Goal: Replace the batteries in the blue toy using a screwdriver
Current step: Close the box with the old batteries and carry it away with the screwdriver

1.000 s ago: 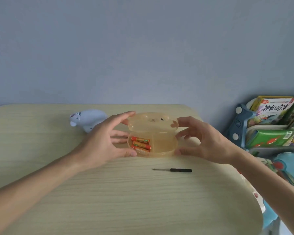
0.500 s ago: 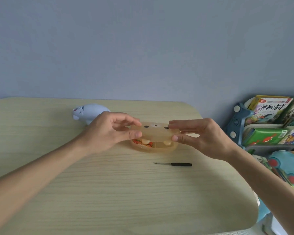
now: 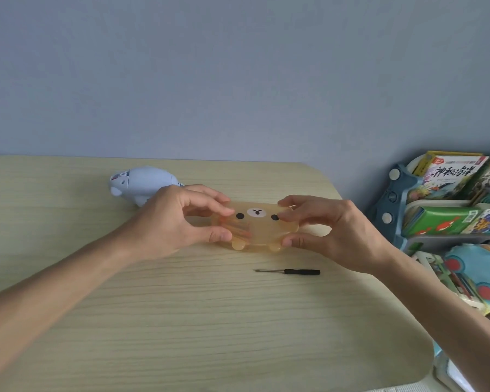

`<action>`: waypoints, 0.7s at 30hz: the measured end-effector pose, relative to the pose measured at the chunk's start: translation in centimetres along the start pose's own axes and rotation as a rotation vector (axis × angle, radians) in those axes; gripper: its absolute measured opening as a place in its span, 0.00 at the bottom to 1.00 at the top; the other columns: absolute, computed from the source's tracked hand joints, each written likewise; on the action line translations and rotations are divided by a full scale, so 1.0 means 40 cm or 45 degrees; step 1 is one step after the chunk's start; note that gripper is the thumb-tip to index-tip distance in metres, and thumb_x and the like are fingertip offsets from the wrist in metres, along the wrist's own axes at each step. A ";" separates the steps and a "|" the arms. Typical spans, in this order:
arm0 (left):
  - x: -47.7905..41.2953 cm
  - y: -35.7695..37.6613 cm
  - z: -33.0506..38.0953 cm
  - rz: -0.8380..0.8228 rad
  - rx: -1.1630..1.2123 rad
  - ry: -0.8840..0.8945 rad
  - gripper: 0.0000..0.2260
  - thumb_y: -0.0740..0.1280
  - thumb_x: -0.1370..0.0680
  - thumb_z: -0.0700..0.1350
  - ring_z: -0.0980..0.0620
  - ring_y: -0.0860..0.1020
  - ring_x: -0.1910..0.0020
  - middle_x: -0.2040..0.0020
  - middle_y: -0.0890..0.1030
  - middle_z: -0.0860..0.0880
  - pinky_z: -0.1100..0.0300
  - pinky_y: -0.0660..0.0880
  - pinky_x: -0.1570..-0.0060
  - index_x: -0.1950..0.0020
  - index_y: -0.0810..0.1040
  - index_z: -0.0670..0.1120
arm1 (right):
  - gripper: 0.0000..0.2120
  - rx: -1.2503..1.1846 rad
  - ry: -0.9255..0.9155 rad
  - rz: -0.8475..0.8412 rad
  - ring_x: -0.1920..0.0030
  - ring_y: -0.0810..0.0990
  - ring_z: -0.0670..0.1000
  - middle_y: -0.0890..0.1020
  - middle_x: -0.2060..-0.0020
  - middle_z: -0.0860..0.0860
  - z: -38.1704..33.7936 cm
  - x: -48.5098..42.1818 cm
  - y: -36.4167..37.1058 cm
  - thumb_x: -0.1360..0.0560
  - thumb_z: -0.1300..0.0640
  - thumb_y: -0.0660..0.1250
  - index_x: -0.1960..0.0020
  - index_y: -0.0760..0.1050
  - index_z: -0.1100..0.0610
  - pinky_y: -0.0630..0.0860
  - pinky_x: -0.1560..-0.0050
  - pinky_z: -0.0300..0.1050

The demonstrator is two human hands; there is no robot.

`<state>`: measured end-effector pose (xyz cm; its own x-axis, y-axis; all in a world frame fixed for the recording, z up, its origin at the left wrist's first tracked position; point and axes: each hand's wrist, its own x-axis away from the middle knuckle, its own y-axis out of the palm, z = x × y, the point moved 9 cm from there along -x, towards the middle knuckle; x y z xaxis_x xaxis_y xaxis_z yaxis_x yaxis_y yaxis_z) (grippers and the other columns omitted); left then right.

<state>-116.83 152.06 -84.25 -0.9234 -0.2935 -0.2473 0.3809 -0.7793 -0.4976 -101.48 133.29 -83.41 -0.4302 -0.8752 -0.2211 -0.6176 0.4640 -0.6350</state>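
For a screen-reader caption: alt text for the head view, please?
Both hands, left and right, grip a closed translucent bear-face box on a wooden table. A screwdriver lies nearer; a blue toy sits behind.

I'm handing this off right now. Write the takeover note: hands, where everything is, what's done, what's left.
Left hand and right hand: each grips one end of the bear-face box, lid down, box on the table.
Batteries: orange ones show through the box's left side.
Screwdriver: lying free on the table, nearer the person than the box, untouched.
Blue toy: on the table behind the left hand, not in hand.
Done: nothing visible on the toy itself.
Left: take the batteries out, unscrew the toy's battery cover, swap the cells, screw it shut.
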 end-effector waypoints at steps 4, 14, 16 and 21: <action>-0.003 0.007 0.011 -0.064 -0.033 -0.013 0.19 0.84 0.33 0.58 0.56 0.84 0.37 0.38 0.84 0.55 0.55 0.79 0.31 0.45 0.86 0.56 | 0.22 0.016 -0.025 -0.011 0.39 0.85 0.43 0.83 0.34 0.40 -0.023 0.009 -0.007 0.34 0.42 0.79 0.41 0.86 0.42 0.80 0.35 0.44; -0.047 0.085 0.050 -0.315 -0.495 -0.215 0.46 0.84 0.36 0.63 0.61 0.76 0.30 0.29 0.75 0.62 0.57 0.71 0.26 0.22 0.71 0.55 | 0.22 0.403 -0.001 -0.054 0.50 0.81 0.43 0.83 0.50 0.37 -0.068 0.156 -0.021 0.32 0.32 0.75 0.44 0.86 0.43 0.74 0.54 0.31; -0.045 0.085 0.047 -0.288 -0.512 -0.213 0.42 0.84 0.35 0.61 0.61 0.77 0.32 0.31 0.77 0.62 0.61 0.73 0.30 0.24 0.73 0.56 | 0.23 0.397 0.026 -0.092 0.49 0.81 0.41 0.83 0.48 0.37 -0.054 0.158 0.011 0.31 0.32 0.74 0.41 0.86 0.43 0.74 0.51 0.30; -0.036 0.087 0.042 -0.153 -0.472 -0.206 0.33 0.83 0.32 0.56 0.58 0.79 0.39 0.37 0.80 0.60 0.64 0.76 0.40 0.30 0.75 0.59 | 0.06 0.315 0.014 -0.021 0.56 0.81 0.41 0.84 0.56 0.41 -0.047 0.141 0.029 0.27 0.52 0.81 0.50 0.90 0.45 0.70 0.57 0.26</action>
<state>-114.24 148.83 -84.22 -0.9464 -0.3190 -0.0498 0.2336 -0.5699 -0.7878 -105.86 129.16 -84.03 -0.4292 -0.8804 -0.2019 -0.4450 0.4006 -0.8009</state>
